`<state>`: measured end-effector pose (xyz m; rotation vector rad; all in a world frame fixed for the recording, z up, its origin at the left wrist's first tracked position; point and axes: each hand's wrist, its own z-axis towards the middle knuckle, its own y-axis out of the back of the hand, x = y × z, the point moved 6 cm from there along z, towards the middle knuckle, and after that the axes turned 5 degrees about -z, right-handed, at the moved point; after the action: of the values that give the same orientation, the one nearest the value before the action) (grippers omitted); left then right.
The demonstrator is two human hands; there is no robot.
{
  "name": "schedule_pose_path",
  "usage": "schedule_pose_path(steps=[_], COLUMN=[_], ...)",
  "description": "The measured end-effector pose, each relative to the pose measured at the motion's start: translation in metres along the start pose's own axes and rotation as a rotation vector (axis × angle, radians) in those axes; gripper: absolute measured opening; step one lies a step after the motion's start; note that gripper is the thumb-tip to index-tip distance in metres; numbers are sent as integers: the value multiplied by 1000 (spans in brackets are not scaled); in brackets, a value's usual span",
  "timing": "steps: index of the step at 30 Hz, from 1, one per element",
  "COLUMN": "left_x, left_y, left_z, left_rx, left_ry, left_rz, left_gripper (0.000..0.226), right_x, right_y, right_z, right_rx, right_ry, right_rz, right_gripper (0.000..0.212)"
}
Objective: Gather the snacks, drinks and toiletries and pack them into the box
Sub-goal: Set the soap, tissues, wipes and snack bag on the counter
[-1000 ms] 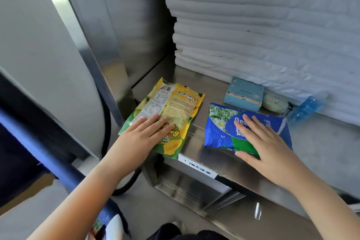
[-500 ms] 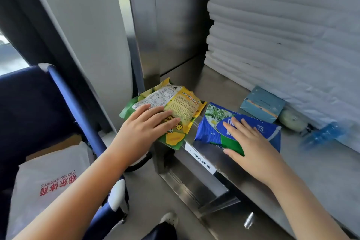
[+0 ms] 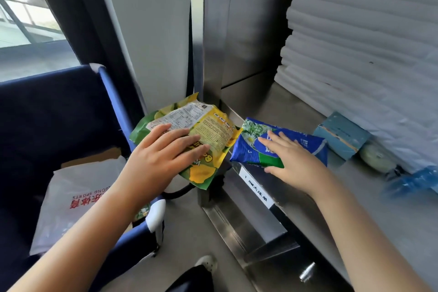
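A yellow-green snack bag [image 3: 211, 125] hangs past the left front corner of the steel shelf [image 3: 267, 104]. My left hand [image 3: 161, 156] holds it, fingers flat on top and thumb hidden beneath. My right hand [image 3: 291, 161] holds a blue and green wipes pack [image 3: 251, 142] at the shelf's front edge, fingers spread over it and thumb tucked under its near edge. Further back on the shelf lie a light blue small box [image 3: 341, 135], a pale green round item [image 3: 376, 160] and a blurred blue bottle [image 3: 412, 182]. A strip of brown cardboard [image 3: 94, 159] shows on the blue seat.
A tall stack of folded white linen [image 3: 367, 42] fills the back of the shelf. A white plastic bag with red lettering [image 3: 78, 197] lies on the blue seat [image 3: 59, 114] to the left. A steel post [image 3: 213, 54] rises at the shelf's left corner. A white label [image 3: 258, 189] marks the shelf front.
Both hands have drawn their packs left toward the shelf's front corner. The snack bag now overhangs the edge. The view has swung left, revealing the blue seat and white bag.
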<state>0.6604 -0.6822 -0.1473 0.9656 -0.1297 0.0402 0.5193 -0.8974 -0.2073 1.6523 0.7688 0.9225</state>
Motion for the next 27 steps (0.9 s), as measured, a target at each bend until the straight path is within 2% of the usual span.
schedule_pose_path(steps=[4, 8, 16, 23, 27], left_x=[-1, 4, 5, 6, 5], left_y=[8, 13, 15, 17, 17], left_z=[-9, -20, -28, -19, -15], left_rx=[-2, -8, 7, 17, 36], left_ry=[6, 37, 60, 53, 50], left_rz=[28, 35, 37, 26, 21], left_gripper=[30, 29, 29, 30, 32], right_x=[7, 15, -6, -19, -28], right_y=[6, 11, 29, 33, 31], right_z=[16, 34, 67, 94, 95], right_rx=[42, 56, 136, 130, 40], right_ry=[84, 204, 172, 142, 76], right_rz=[2, -26, 219, 190, 1], right_gripper=[74, 66, 67, 64, 72])
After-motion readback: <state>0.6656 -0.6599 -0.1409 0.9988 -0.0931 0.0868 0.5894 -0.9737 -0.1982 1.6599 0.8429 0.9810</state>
